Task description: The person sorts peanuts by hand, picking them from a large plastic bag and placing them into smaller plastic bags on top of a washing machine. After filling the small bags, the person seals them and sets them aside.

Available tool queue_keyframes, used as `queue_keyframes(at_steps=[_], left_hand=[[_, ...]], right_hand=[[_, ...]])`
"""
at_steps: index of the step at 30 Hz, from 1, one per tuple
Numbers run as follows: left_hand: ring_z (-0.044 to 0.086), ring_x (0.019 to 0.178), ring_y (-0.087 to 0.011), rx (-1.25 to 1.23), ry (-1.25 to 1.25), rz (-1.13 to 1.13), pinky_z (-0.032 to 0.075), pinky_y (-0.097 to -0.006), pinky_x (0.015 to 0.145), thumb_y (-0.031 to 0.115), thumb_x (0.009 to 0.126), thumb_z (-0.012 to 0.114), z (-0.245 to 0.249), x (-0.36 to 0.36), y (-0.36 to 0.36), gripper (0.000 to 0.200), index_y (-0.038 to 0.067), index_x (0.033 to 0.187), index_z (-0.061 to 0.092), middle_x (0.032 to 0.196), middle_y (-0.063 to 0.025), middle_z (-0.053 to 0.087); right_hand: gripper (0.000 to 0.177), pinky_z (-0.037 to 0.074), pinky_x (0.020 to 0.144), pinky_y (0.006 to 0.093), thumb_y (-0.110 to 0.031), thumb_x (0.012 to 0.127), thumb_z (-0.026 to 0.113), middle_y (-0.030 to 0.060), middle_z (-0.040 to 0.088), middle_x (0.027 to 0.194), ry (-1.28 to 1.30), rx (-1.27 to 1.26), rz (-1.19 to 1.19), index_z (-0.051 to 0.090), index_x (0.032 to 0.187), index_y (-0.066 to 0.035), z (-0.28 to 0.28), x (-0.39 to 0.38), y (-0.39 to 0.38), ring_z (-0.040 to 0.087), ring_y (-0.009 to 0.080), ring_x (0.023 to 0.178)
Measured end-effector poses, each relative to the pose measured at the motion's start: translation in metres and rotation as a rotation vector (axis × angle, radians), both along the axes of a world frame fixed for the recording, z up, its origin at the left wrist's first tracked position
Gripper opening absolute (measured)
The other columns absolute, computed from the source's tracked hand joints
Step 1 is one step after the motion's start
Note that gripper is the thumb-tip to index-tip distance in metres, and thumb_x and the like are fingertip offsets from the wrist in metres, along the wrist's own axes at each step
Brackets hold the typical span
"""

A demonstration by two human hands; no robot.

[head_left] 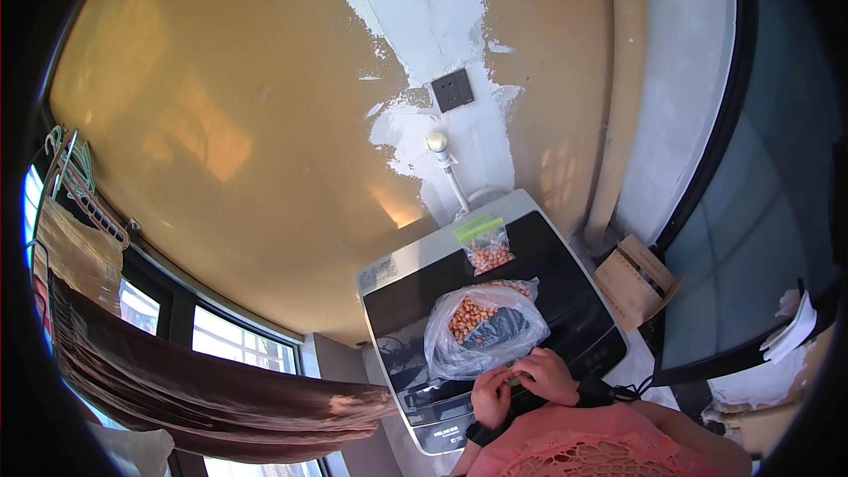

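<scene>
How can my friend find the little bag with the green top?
Find the washing machine. On top, between the big open plastic bag and the wall, lies the small zip bag. Unlike its neighbour, it has a green strip.

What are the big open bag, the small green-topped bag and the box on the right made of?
Big open bag: thin plastic, by its see-through, crinkled, shiny folds.
Small green-topped bag: clear plastic, likely smooth film, since its contents show through.
Box: probably cardboard, judging by its matt brown surface and folded flaps.

The nuts (471, 320) are brown, the lid (402, 314) black, the wall (300, 141) mustard patched white.
</scene>
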State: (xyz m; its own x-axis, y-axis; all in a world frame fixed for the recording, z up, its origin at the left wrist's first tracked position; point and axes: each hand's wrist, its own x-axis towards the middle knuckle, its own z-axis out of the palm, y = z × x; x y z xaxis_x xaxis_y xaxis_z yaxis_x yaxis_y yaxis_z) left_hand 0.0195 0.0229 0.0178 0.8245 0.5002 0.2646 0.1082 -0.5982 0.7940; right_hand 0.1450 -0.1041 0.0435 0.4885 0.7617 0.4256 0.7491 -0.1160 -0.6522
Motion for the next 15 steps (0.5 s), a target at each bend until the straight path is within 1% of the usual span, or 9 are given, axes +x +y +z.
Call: queue_keyframes(at_steps=[4,6,8,10,12,13,15], left_hand=[[0.067,0.100,-0.0325,-0.026,-0.016,0.032,0.052,-0.0399,0.091,-0.001,0.080,0.063,-0.004,-0.001,-0.005,0.027,0.003,0.103,0.076,0.109,-0.0135,0.073],[0.067,0.100,-0.0324,-0.037,-0.015,0.051,0.052,-0.0398,0.091,-0.002,0.080,0.063,-0.005,-0.004,-0.008,0.028,0.003,0.104,0.076,0.109,-0.0139,0.073],[0.067,0.101,-0.0343,-0.053,-0.043,0.072,0.052,-0.0418,0.091,0.000,0.081,0.062,-0.006,-0.004,-0.010,0.029,0.003,0.107,0.075,0.110,-0.0147,0.072],[0.067,0.101,-0.0344,-0.086,-0.040,0.090,0.052,-0.0418,0.092,0.000,0.081,0.062,-0.003,-0.004,-0.012,0.029,0.003,0.107,0.075,0.110,-0.0149,0.072],[0.066,0.105,-0.0344,-0.155,-0.027,0.102,0.052,-0.0416,0.094,-0.001,0.080,0.061,-0.004,-0.004,-0.013,0.033,0.004,0.110,0.075,0.112,-0.0152,0.072],[0.066,0.105,-0.0344,-0.162,-0.026,0.110,0.052,-0.0416,0.094,-0.001,0.080,0.061,-0.004,-0.005,-0.013,0.033,0.004,0.110,0.075,0.112,-0.0152,0.072],[0.065,0.107,-0.0343,-0.123,-0.036,0.094,0.051,-0.0417,0.095,-0.002,0.079,0.060,-0.001,-0.006,-0.013,0.038,0.004,0.113,0.074,0.116,-0.0153,0.071]], right_hand=[[0.013,0.048,0.069,0.0388,-0.007,0.078,0.073,0.0040,0.068,0.081,-0.019,0.013,0.002,0.067,0.089,-0.010,0.001,-0.003,-0.001,0.063,0.0258,0.078],[0.013,0.048,0.069,0.0385,-0.007,0.078,0.073,0.0050,0.067,0.081,-0.047,-0.016,-0.040,0.066,0.089,-0.010,-0.001,-0.006,-0.001,0.062,0.0262,0.077],[0.013,0.047,0.069,0.0385,-0.008,0.078,0.073,0.0052,0.066,0.081,-0.044,-0.010,-0.044,0.065,0.089,-0.010,-0.001,-0.008,-0.002,0.062,0.0263,0.077],[0.013,0.047,0.069,0.0385,-0.009,0.078,0.073,0.0054,0.066,0.080,-0.041,-0.006,-0.047,0.065,0.088,-0.010,0.000,-0.008,-0.004,0.062,0.0265,0.077],[0.014,0.048,0.070,0.0384,-0.012,0.080,0.075,0.0065,0.066,0.089,-0.050,-0.046,-0.036,0.065,0.090,-0.009,0.001,-0.007,-0.008,0.062,0.0269,0.080],[0.014,0.048,0.070,0.0384,-0.012,0.080,0.075,0.0065,0.066,0.089,-0.048,-0.054,-0.028,0.065,0.090,-0.009,0.002,-0.007,-0.010,0.062,0.0269,0.080],[0.020,0.048,0.073,0.0392,-0.017,0.081,0.077,0.0080,0.062,0.102,-0.036,-0.042,-0.035,0.067,0.095,-0.008,0.004,-0.006,-0.015,0.060,0.0265,0.085]])
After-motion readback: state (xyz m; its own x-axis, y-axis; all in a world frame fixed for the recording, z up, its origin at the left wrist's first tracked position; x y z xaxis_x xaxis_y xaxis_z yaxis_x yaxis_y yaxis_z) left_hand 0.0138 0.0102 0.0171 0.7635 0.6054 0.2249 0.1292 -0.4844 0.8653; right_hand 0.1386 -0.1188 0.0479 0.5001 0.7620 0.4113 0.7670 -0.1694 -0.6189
